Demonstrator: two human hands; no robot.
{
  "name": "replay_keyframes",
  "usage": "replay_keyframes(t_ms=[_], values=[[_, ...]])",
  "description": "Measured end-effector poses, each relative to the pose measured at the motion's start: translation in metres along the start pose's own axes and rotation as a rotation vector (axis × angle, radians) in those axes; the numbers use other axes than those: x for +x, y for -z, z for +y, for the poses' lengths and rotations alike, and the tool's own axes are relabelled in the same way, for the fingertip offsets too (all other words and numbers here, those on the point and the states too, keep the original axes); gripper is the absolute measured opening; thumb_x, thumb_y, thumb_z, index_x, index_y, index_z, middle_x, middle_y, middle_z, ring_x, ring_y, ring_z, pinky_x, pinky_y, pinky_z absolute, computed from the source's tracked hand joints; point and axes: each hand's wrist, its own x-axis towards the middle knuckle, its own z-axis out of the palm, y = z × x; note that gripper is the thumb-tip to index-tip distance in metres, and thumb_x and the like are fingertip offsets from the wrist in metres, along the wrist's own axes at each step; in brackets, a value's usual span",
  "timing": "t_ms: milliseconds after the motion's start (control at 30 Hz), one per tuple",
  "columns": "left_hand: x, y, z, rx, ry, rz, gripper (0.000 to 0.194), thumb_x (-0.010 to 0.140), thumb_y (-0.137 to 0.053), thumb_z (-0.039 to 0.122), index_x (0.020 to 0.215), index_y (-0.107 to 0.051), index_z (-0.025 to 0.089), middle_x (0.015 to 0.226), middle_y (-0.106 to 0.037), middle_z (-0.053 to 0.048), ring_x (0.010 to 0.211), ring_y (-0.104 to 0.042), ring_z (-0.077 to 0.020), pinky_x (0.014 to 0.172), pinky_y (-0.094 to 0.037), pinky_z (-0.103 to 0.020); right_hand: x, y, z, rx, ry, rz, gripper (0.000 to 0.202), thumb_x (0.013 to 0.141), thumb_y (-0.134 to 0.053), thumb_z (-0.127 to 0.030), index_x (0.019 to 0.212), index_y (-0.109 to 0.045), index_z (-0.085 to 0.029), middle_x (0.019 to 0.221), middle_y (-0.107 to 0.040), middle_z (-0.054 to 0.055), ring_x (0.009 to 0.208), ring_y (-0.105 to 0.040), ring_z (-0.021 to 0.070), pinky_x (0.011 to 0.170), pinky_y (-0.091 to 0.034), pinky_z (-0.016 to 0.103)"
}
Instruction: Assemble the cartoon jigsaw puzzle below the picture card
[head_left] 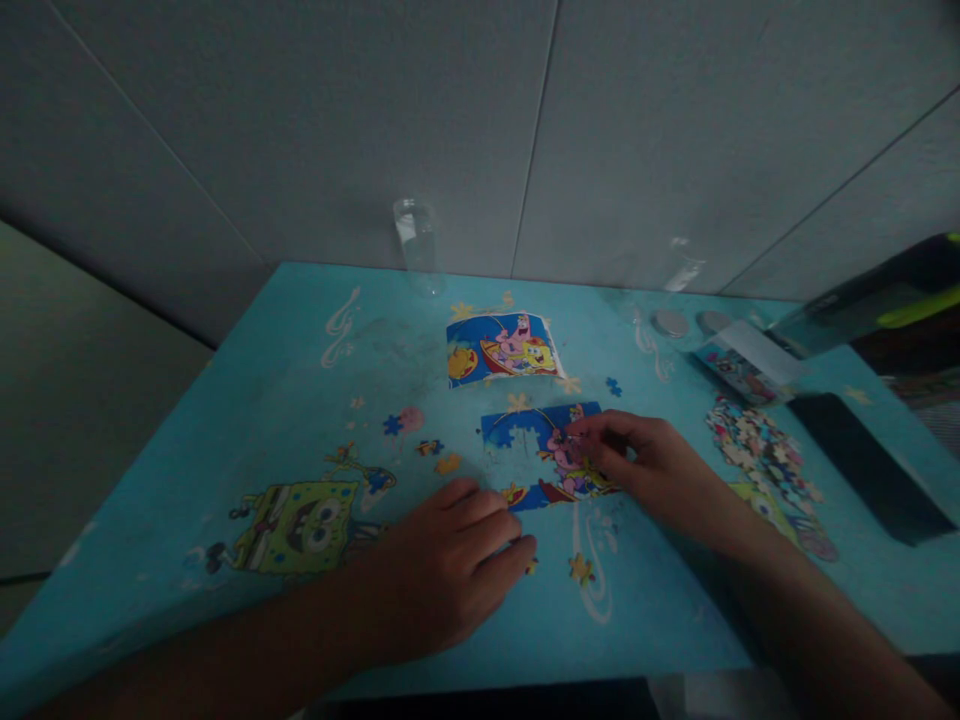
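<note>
A partly assembled jigsaw puzzle [547, 497] lies on the table, a gap in its middle left. My right hand [645, 455] is over its right side, thumb and forefinger closed on what looks like a jigsaw piece among the pink pieces; the fingers partly cover it. At the puzzle's lower left corner rests my left hand [457, 560], fingers loosely bent and apart, holding nothing visible. Behind the puzzle lies a reference picture [502, 348] of cartoon figures in a boat. Loose pieces lie around: a blue piece [613, 386], a dark-and-yellow piece [430, 447] and a yellow piece [581, 570].
On the right are a pile of loose pieces [765, 450], a long black object [870, 465] and a clear box with a printed picture [742, 370]. Two round lids [670, 323] and a clear cup [420, 250] stand near the wall. The blue tablecloth [247, 400] has cartoon prints.
</note>
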Motion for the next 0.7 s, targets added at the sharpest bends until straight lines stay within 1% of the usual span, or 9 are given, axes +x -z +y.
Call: replay_keyframes(t_ms=[100, 200, 267, 367, 433, 500, 600, 700], values=[[0.0, -0.002, 0.001, 0.011, -0.003, 0.016, 0.019, 0.099, -0.055, 0.015, 0.114, -0.066, 0.015, 0.096, -0.068, -0.006, 0.093, -0.058, -0.0205, 0.085, -0.047, -0.039, 0.001, 0.001, -0.002, 0.013, -0.008, -0.007, 0.024, 0.094, -0.064, -0.041, 0.107, -0.076, -0.024, 0.085, -0.076, 0.002, 0.066, -0.064, 0.0149, 0.055, -0.051, 0.026], [0.001, 0.002, -0.005, 0.05, -0.005, 0.063, 0.02, 0.098, -0.054, 0.014, 0.115, -0.066, 0.015, 0.096, -0.068, -0.006, 0.094, -0.06, -0.0207, 0.087, -0.048, -0.04, 0.002, 0.001, -0.003, 0.042, -0.01, -0.007, 0.024, 0.093, -0.067, -0.043, 0.105, -0.076, -0.024, 0.085, -0.076, 0.002, 0.068, -0.066, 0.0152, 0.059, -0.053, 0.026], [0.0, 0.01, -0.015, 0.1, 0.021, 0.1, 0.022, 0.098, -0.054, 0.013, 0.116, -0.067, 0.015, 0.098, -0.069, -0.007, 0.096, -0.061, -0.0212, 0.089, -0.048, -0.041, 0.002, 0.002, -0.003, 0.048, -0.014, -0.011, 0.023, 0.091, -0.069, -0.043, 0.103, -0.077, -0.024, 0.088, -0.078, 0.002, 0.07, -0.067, 0.0157, 0.061, -0.054, 0.027], [-0.004, 0.028, -0.037, 0.199, 0.131, 0.11, 0.022, 0.097, -0.056, 0.016, 0.115, -0.068, 0.016, 0.103, -0.07, -0.007, 0.099, -0.062, -0.0226, 0.094, -0.047, -0.044, 0.001, 0.002, -0.003, 0.041, -0.027, -0.017, 0.022, 0.09, -0.071, -0.043, 0.102, -0.078, -0.026, 0.091, -0.079, 0.002, 0.072, -0.069, 0.0166, 0.062, -0.054, 0.028], [-0.008, 0.039, -0.053, 0.266, 0.178, 0.16, 0.022, 0.096, -0.058, 0.016, 0.115, -0.069, 0.016, 0.102, -0.07, -0.007, 0.098, -0.062, -0.023, 0.089, -0.048, -0.043, -0.001, 0.003, -0.002, 0.034, -0.025, -0.037, 0.021, 0.091, -0.072, -0.043, 0.102, -0.078, -0.027, 0.094, -0.079, 0.002, 0.076, -0.07, 0.0172, 0.065, -0.055, 0.029], [-0.012, 0.047, -0.067, 0.329, 0.231, 0.199, 0.022, 0.095, -0.058, 0.016, 0.114, -0.069, 0.017, 0.103, -0.071, -0.007, 0.096, -0.063, -0.0232, 0.09, -0.048, -0.044, -0.003, 0.004, 0.0, 0.019, -0.013, -0.057, 0.021, 0.091, -0.071, -0.044, 0.103, -0.079, -0.028, 0.097, -0.079, 0.001, 0.079, -0.07, 0.0175, 0.068, -0.055, 0.029], [-0.016, 0.054, -0.08, 0.393, 0.294, 0.215, 0.021, 0.094, -0.058, 0.017, 0.111, -0.07, 0.018, 0.101, -0.071, -0.006, 0.094, -0.063, -0.0235, 0.089, -0.048, -0.044, -0.005, 0.006, 0.003, -0.024, 0.009, -0.06, 0.022, 0.092, -0.07, -0.046, 0.103, -0.079, -0.029, 0.097, -0.079, 0.002, 0.078, -0.07, 0.0181, 0.069, -0.055, 0.031], [-0.018, 0.057, -0.088, 0.422, 0.348, 0.214, 0.02, 0.095, -0.056, 0.02, 0.109, -0.071, 0.019, 0.1, -0.072, -0.005, 0.094, -0.064, -0.0235, 0.09, -0.047, -0.044, -0.007, 0.009, 0.007, -0.059, 0.019, -0.087, 0.023, 0.092, -0.069, -0.047, 0.102, -0.08, -0.029, 0.094, -0.079, 0.002, 0.076, -0.07, 0.0185, 0.067, -0.054, 0.032]])
